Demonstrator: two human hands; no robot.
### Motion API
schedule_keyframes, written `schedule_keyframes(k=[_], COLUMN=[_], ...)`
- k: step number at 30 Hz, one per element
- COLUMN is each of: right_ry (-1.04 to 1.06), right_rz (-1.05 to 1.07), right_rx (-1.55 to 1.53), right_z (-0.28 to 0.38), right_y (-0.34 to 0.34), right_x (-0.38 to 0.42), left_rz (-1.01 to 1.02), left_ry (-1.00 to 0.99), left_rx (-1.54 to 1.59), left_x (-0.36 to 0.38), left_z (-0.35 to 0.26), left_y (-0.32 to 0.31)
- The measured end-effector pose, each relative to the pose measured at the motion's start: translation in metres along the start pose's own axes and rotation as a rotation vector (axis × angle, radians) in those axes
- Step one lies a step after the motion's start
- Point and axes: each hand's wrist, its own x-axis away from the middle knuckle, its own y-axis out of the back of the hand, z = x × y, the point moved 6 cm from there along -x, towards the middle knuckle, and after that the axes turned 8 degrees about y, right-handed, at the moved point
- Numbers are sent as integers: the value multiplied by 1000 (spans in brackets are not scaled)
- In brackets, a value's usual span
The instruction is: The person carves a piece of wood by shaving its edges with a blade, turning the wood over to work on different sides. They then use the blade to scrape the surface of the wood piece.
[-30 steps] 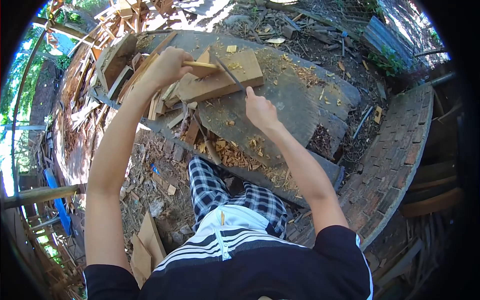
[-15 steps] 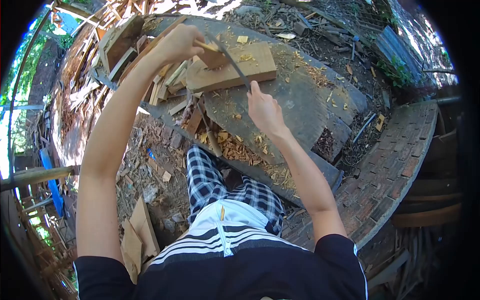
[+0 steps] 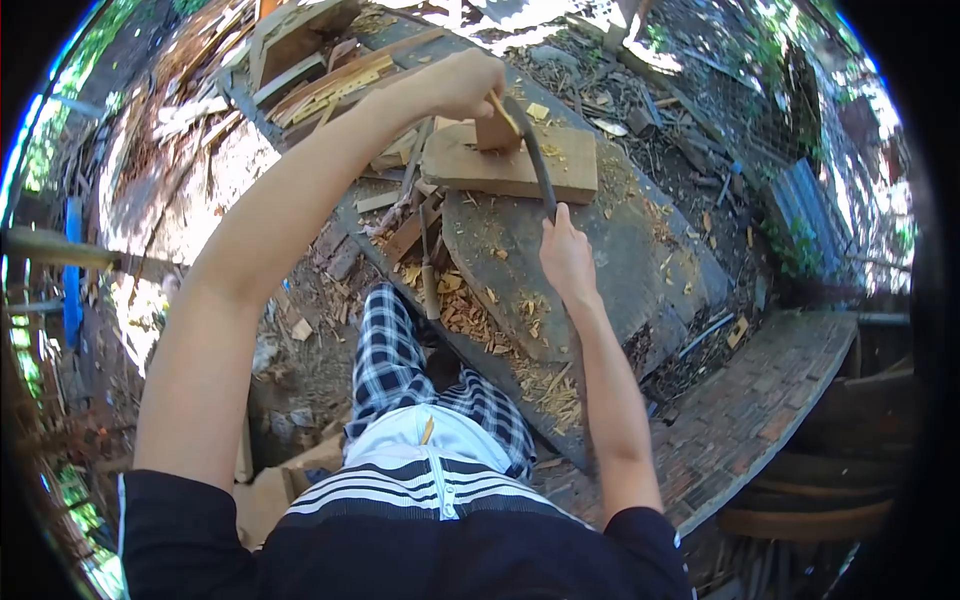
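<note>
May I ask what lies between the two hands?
The head view shows a thin stick, a dark blade, a small block and a thick board between the left hand and right hand.

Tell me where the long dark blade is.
In the head view, the blade is upper centre-right, in the right hand, over the thick board and beside the thin stick in the left hand.

bright daylight, blown-out sunlit patches, dark curved corners, fisheye bending, shaded centre, fine detail perhaps softened by blur
</note>
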Motion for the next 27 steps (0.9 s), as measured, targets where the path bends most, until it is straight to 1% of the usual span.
schedule_keyframes(k=[2,3,4,5,6,7,8,9,10,11,12,13,14,15,17,18,19,20,22,23,25,26,27], right_ry=[-7,25,-28,-79,-46,25,98,129,126,125,157,10,-145,-134,-56,-54,-72,-86,-91,-109,-104,-91,-107], right_rz=[-65,-59,-37,-19,-22,-87,-155,-159,-156,-146,-140,-63,15,19,-55,-53,-68,-78,-84,-106,-120,-140,-130], right_rx=[-90,-73,-30,12,22,34,46,60,-47,-158,-159,-224,-284,-281,-144,-133,-53,27,22,11,-17,-61,-54], right_z=[4,4,-4,-12,-17,-24,-31,-39,-49,-53,-45,-41,-43,-49,-64,-59,-46,-37,-33,-36,-59,-73,-74], right_y=[0,-1,-7,-14,-20,-21,-20,-21,-23,-25,-19,-12,-12,-18,-22,-17,-8,-1,1,4,-7,-12,-11], right_x=[5,7,7,3,-1,-2,-3,-3,-2,-2,0,8,15,15,13,16,22,24,25,27,22,20,19], left_rz=[1,15,22,-14,-9,0,-27,-4,16,-71,-53,-32,-60,-82,-170,-188,-210,-256,-146,-143,-13,10,51], left_ry=[23,13,-1,18,45,70,83,152,223,240,350,451,555,652,759,803,848,870,847,856,899,908,888], left_rx=[11,-1,-25,-37,42,132,136,257,376,386,697,1012,1237,1467,1828,1971,2113,2157,2195,2211,2082,2098,2158], left_x=[2,1,-1,-5,-7,-5,2,12,23,31,47,65,82,96,107,111,115,118,126,131,135,136,138], left_z=[-1,-4,-2,6,17,24,28,36,49,74,98,110,111,105,101,91,80,68,38,30,9,5,5], left_y=[-7,-6,-1,3,-5,-12,-10,-7,-6,-16,-33,-49,-60,-75,-120,-136,-154,-169,-191,-200,-214,-218,-221])
